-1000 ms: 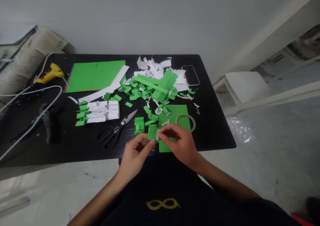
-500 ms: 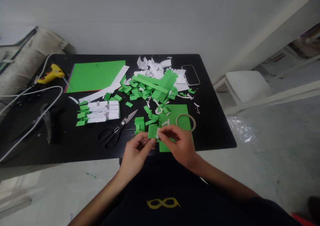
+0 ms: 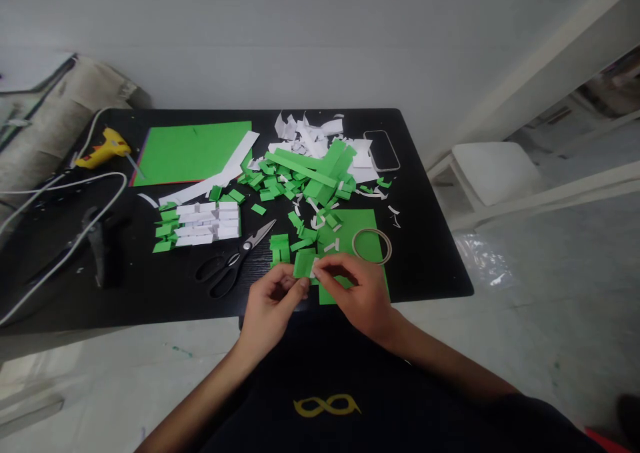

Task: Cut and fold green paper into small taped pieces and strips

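Between thumb and fingers, my left hand [image 3: 273, 303] pinches a small green paper piece [image 3: 304, 264] near the table's front edge. My right hand [image 3: 357, 286] is closed on a small white paper strip [image 3: 315, 267] at the right side of that green piece; its fingertips partly cover the strip. Just beyond my left hand lies a folded green paper piece [image 3: 280, 247]. Under and beside my right hand is a green sheet [image 3: 350, 223]. Black-handled scissors [image 3: 235, 259] lie partly open to the left of my hands.
A heap of green paper pieces [image 3: 300, 176] and white scraps [image 3: 313, 136] covers the table's middle back. A green and white paper assembly [image 3: 207, 223], a yellow glue gun [image 3: 107, 149] with cables and a stapler-like black tool [image 3: 95, 246] lie left. A tape roll [image 3: 371, 246] rests right.
The green piece has tilted and shifted slightly left in my fingers. Both hands stay almost in place; the things on the table look unmoved.
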The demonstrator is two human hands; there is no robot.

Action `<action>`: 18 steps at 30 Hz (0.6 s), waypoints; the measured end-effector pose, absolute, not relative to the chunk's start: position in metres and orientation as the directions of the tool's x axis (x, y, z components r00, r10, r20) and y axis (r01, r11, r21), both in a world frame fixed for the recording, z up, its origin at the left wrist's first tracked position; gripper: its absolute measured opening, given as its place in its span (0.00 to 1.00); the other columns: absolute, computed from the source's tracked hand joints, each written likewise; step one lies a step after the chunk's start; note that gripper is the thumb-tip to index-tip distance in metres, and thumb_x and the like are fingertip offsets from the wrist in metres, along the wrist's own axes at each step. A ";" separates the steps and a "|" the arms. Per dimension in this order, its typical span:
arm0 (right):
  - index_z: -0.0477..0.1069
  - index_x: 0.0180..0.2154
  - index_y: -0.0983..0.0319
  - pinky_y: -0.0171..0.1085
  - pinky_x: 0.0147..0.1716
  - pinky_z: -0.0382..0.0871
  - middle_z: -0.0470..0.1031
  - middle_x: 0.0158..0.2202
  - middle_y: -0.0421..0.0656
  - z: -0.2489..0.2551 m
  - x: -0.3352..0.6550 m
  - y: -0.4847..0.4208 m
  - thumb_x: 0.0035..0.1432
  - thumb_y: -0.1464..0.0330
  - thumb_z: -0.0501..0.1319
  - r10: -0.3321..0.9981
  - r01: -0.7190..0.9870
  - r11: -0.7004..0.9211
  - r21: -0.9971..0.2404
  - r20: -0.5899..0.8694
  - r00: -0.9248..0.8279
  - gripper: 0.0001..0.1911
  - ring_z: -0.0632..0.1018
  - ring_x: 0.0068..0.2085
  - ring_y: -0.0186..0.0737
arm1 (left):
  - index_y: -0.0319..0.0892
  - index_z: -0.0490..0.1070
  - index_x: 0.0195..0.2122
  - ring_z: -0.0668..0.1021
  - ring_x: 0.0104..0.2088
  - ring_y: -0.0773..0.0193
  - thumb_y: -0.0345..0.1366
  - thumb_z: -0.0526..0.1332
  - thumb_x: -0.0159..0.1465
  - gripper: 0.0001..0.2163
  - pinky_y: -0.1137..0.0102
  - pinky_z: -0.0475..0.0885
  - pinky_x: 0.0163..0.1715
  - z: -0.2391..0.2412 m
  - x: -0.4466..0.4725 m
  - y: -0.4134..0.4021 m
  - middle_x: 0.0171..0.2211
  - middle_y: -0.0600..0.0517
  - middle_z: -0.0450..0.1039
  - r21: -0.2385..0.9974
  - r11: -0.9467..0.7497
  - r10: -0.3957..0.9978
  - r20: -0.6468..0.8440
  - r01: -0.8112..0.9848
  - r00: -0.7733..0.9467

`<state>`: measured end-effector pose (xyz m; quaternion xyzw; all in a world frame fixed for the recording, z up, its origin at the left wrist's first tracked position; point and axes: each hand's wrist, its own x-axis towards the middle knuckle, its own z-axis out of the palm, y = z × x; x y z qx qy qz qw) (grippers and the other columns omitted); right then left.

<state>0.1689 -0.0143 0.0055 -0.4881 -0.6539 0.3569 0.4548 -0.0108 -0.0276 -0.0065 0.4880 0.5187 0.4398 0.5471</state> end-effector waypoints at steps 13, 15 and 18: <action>0.80 0.46 0.57 0.43 0.44 0.83 0.87 0.40 0.46 0.001 0.170 -0.016 0.72 0.72 0.62 0.865 0.466 0.501 -0.729 0.430 -0.258 0.08 0.87 0.41 0.45 | 0.42 0.77 0.36 0.74 0.25 0.67 0.41 0.69 0.67 0.08 0.74 0.70 0.28 -0.009 -0.009 -0.029 0.24 0.56 0.74 0.993 0.074 0.997 -0.075 0.087 0.011; 0.80 0.47 0.57 0.44 0.45 0.83 0.87 0.41 0.46 0.002 0.170 -0.016 0.73 0.72 0.61 0.862 0.468 0.507 -0.724 0.426 -0.274 0.08 0.87 0.42 0.46 | 0.42 0.78 0.36 0.75 0.27 0.67 0.40 0.68 0.67 0.07 0.73 0.71 0.29 -0.010 -0.009 -0.030 0.26 0.55 0.74 0.992 0.050 0.999 -0.051 0.112 0.010; 0.80 0.46 0.57 0.44 0.46 0.83 0.87 0.41 0.47 0.003 0.172 -0.015 0.73 0.72 0.61 0.863 0.483 0.504 -0.716 0.397 -0.312 0.09 0.87 0.43 0.47 | 0.42 0.78 0.36 0.75 0.28 0.66 0.38 0.67 0.67 0.06 0.73 0.71 0.30 -0.010 -0.009 -0.030 0.27 0.55 0.74 0.987 0.010 1.000 -0.012 0.162 0.013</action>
